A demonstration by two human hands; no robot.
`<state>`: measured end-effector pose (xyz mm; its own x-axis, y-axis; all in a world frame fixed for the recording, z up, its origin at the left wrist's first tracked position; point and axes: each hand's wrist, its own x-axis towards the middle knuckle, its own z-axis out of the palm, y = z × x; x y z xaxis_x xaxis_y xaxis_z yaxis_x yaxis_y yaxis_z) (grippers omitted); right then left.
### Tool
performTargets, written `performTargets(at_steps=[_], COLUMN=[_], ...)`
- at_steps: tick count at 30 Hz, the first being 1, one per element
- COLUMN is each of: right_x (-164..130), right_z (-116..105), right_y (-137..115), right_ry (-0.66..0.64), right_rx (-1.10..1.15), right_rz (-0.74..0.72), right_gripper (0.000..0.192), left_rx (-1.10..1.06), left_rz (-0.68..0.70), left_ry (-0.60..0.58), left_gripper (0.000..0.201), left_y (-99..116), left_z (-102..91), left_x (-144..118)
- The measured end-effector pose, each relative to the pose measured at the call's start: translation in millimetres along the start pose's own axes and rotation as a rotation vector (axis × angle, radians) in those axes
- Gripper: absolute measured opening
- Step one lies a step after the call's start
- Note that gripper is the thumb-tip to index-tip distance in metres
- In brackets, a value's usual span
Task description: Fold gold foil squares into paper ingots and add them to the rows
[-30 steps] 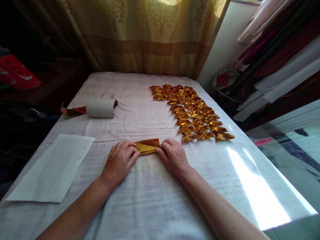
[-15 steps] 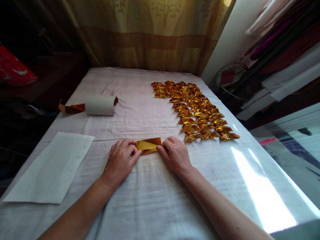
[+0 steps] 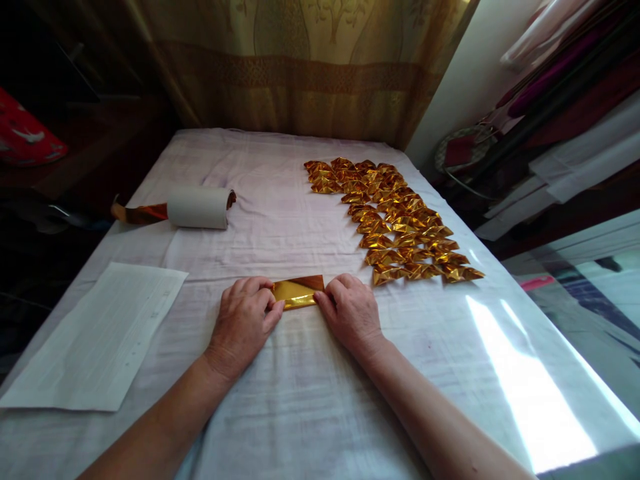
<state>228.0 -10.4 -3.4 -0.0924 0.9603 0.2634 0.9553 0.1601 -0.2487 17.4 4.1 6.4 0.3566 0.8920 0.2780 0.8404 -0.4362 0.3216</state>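
A flat, folded strip of shiny gold foil paper (image 3: 295, 291) lies on the cloth between my hands, with a narrow folded band along its near edge. My left hand (image 3: 246, 313) pinches its left end, thumb at the near corner. At the opposite end, my right hand (image 3: 353, 310) has its thumb on the near right corner and its fingers curled behind. To the right, beyond my right hand, several folded gold foil ingots (image 3: 407, 223) sit in close rows.
A grey-white roll (image 3: 197, 207) with a foil strip trailing left lies at the back left. Nearer stands no container, only a printed white paper sheet (image 3: 100, 340). A patterned curtain (image 3: 320, 73) hangs behind the table; hanging clothes (image 3: 575, 153) are at the right.
The near-edge band of the foil paper catches more light now and looks brighter. Both hands keep their hold at its ends. The whole view has shifted slightly.
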Motion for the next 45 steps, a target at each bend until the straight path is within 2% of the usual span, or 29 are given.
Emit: performTargets(at_steps=[3,6,9,12,17,21,24,29,35,45], right_x=[0,-1,-1,0,1,0,-1,-2,-3,-2], right_z=[0,2,4,3,1,1,2,2,2,3], right_y=[-2,-3,-2,-1,-8,-14,-15,-15,-14,-12], right_ry=[-0.029,-0.005,0.028,0.013,0.006,0.037,0.027,0.014,0.028,0.02], right_rx=[-0.005,0.027,0.083,0.113,0.087,0.059,0.056,0.043,0.054,0.091], right_rz=[0.039,0.074,0.024,-0.022,0.027,0.058,0.057,0.068,0.048,0.045], right_gripper=[0.025,0.016,0.009,0.011,0.013,0.018,0.017,0.014,0.013,0.01], left_rx=[0.012,0.024,0.047,0.091,0.145,0.146,0.136,0.133,0.134,0.218], left_rz=[-0.001,-0.002,0.006,0.009,0.044,0.188,0.311,0.297,0.246,0.277], left_ry=[-0.006,-0.012,0.008,0.023,0.039,0.126,0.126,0.043,-0.015,-0.026], left_gripper=[0.019,0.02,0.018,0.01,0.005,0.017,0.027,0.033,0.035,0.035], left_y=[1,1,1,-1,-1,10,21,28,18,-16], left_z=[-0.2,0.5,1.6,2.2,0.5,-1.5,-0.2,5.7,6.0,-14.6], left_x=[1,1,0,-1,-3,-10,-17,-19,-21,-34])
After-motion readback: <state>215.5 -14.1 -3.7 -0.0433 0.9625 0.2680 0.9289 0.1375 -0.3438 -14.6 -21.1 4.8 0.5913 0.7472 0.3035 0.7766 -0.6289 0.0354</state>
